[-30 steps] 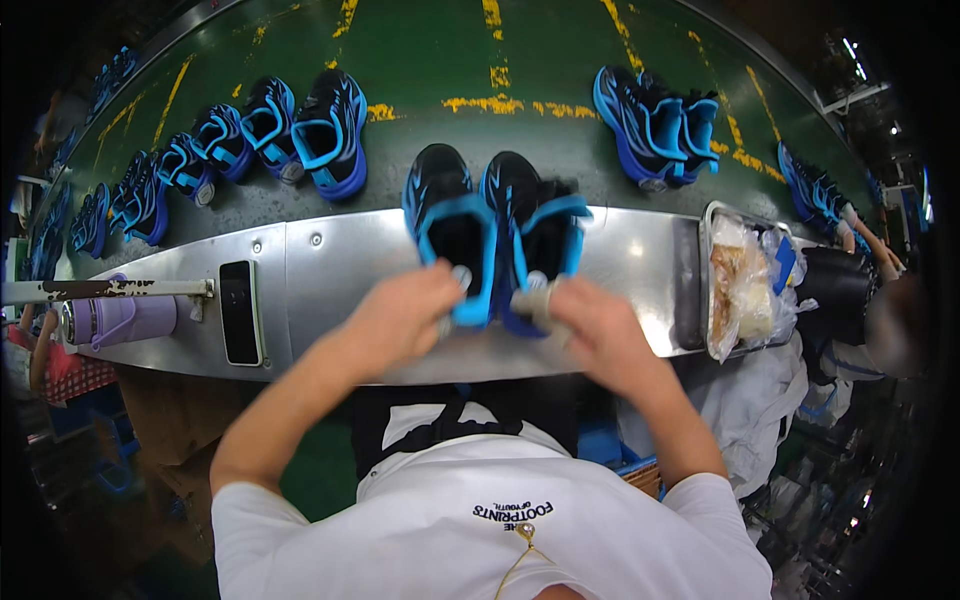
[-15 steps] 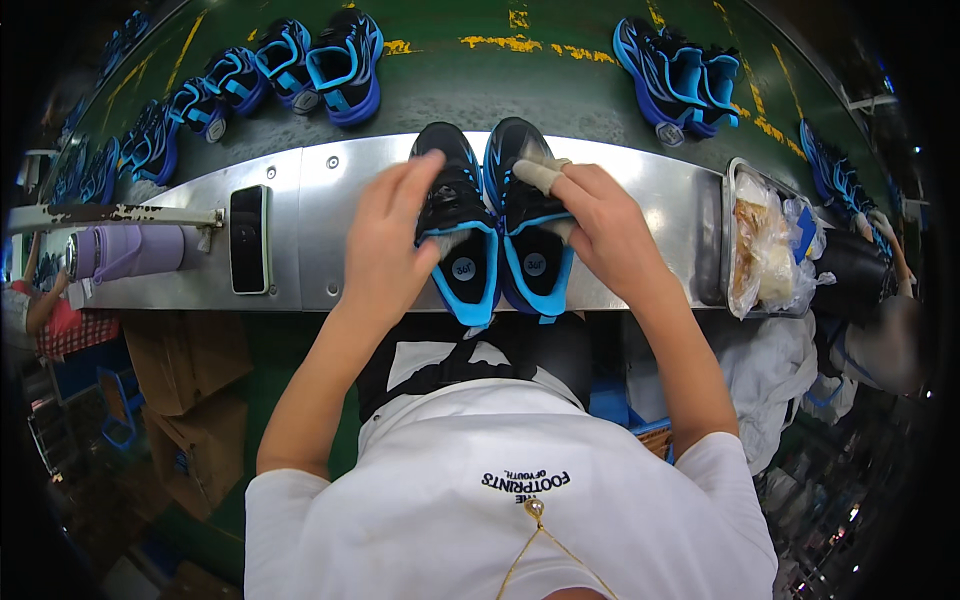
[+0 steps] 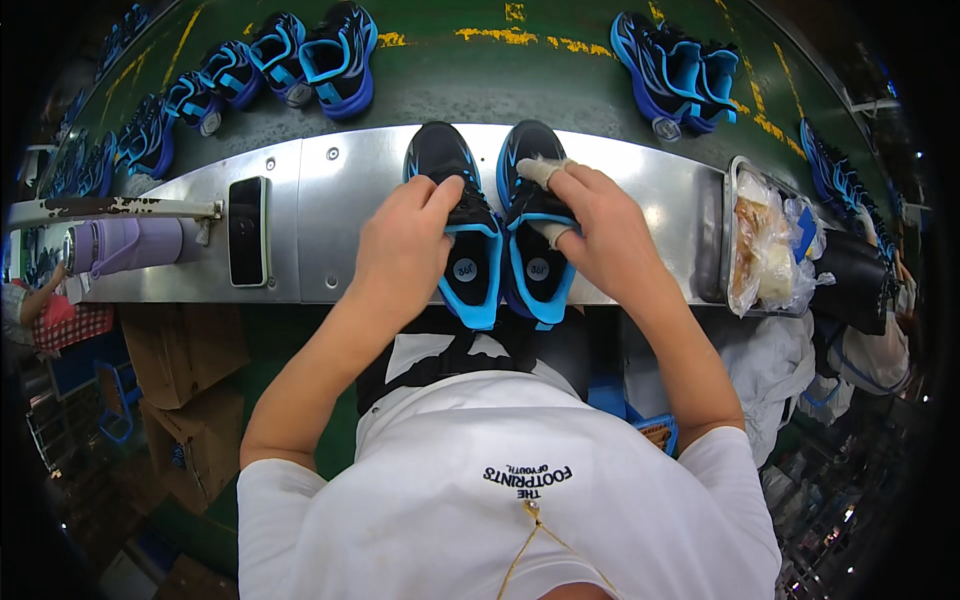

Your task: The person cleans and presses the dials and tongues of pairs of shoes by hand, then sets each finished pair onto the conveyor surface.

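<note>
Two black sports shoes with bright blue collar linings lie side by side before me, toes pointing away: the left shoe (image 3: 437, 150) and the right shoe (image 3: 531, 143). Their heels overhang the near edge of the metal ledge. My left hand (image 3: 405, 240) is closed on the left shoe's outer side by the laces, thumb and forefinger together near the tongue. On the right shoe, my right hand (image 3: 607, 225) grips the outer side, its pale finger covers resting at the laces and the collar. Round pale labels show on both insoles.
Beyond the ledge (image 3: 640, 180), a green belt (image 3: 500, 85) carries several similar shoes (image 3: 338, 60) at left and another group (image 3: 665, 75) at right. A phone (image 3: 248, 232) and a purple bottle (image 3: 140, 246) lie left. A tray (image 3: 733, 235) of bagged items sits right; cardboard boxes (image 3: 185, 355) stand below.
My left hand, blurred with fingers raised before, has come down and closed on the left shoe. The toes of the two shoes have moved slightly apart. My right hand keeps its grip.
</note>
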Motion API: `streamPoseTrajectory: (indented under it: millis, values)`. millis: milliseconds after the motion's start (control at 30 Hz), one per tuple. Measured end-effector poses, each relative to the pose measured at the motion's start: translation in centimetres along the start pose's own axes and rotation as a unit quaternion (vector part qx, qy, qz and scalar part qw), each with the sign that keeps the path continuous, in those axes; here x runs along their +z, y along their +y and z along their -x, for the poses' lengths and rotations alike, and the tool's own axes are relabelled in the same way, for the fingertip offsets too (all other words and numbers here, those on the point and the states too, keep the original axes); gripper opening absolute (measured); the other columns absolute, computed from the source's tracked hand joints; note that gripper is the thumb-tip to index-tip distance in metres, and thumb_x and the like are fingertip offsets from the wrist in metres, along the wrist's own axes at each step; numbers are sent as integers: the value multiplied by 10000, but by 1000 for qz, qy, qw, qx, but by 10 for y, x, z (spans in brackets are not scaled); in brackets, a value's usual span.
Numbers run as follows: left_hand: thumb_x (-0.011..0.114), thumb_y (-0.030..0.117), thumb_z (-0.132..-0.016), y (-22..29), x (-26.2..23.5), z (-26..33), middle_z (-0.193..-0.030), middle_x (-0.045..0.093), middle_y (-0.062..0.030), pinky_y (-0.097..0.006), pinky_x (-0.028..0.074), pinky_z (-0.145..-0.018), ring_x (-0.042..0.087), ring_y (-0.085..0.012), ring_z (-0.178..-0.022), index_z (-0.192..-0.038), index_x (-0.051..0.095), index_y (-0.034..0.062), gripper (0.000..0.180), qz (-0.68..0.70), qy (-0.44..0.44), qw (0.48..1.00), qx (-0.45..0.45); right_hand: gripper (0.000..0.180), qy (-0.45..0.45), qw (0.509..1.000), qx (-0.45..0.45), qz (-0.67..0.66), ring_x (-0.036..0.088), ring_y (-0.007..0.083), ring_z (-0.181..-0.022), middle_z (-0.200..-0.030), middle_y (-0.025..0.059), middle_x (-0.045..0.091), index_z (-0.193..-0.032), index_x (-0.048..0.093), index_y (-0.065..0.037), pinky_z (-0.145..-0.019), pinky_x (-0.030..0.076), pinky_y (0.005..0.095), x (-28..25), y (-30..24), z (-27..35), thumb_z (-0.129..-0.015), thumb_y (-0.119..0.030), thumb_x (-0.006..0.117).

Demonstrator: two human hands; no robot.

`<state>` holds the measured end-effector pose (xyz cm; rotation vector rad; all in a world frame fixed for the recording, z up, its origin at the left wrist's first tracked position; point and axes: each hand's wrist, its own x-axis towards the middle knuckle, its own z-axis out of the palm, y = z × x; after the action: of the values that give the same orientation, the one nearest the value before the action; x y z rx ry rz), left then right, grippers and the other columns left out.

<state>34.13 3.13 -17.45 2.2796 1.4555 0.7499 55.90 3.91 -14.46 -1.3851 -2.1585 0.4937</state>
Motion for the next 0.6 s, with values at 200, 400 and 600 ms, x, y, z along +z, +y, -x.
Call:
streamPoseTrajectory:
  millis: [200,400,600]
  values:
    - [666,-56,-684,8,21,7,-975,604,-148,-397,503,-733,615,-358,-838,-1091,602,35,422,43,72,995,-48,312,48,999,-17,12,630,313,-805,-856,115,654,-1020,655,-81,-709,511,390,18,23,10,-716,-72,726]
    - [656,-41,-707,2,26,1,-942,603,-144,-370,501,-632,613,-335,-714,-1075,620,39,378,38,87,994,-57,274,-5,987,157,-23,629,316,-718,-805,129,644,-1011,661,-88,-651,504,383,13,14,-3,-745,-88,723]
    - [679,-25,-699,10,20,11,-1005,613,-146,-410,517,-753,618,-356,-869,-1142,604,45,455,33,37,995,-88,492,3,999,27,-19,645,315,-895,-1034,139,670,-1165,639,-62,-813,517,376,11,11,22,-692,72,635]
